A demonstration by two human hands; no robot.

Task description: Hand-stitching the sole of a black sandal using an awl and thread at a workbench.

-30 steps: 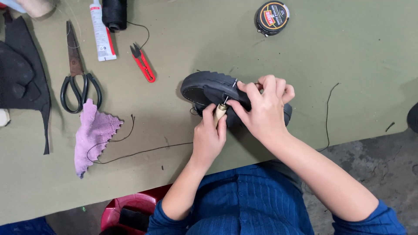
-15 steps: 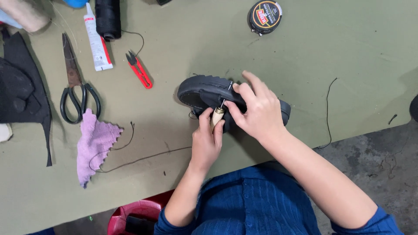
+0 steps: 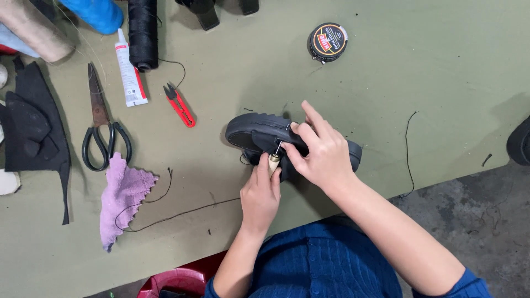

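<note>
A: How is the stitching on the black shoe (image 3: 259, 132) best handled here?

B: The shoe is kept lying on its side on the green surface (image 3: 441, 83), close to the near edge. It is pinned by the right hand (image 3: 323, 154), whose fingers are wrapped over the upper. The wooden-handled awl (image 3: 274, 159) is gripped by the left hand (image 3: 259, 196), with its metal tip set against the seam above the sole. The point should probably be driven straight, away from the holding fingers, since they are placed just beside it.

A: What is found around it?

B: Loose black thread (image 3: 165, 218) is trailed near the left wrist and could be snagged. A purple cloth (image 3: 121, 196), scissors (image 3: 102, 132), red snips (image 3: 179, 105), a glue tube (image 3: 128, 72) and a round tin (image 3: 328, 41) are laid well apart.
</note>
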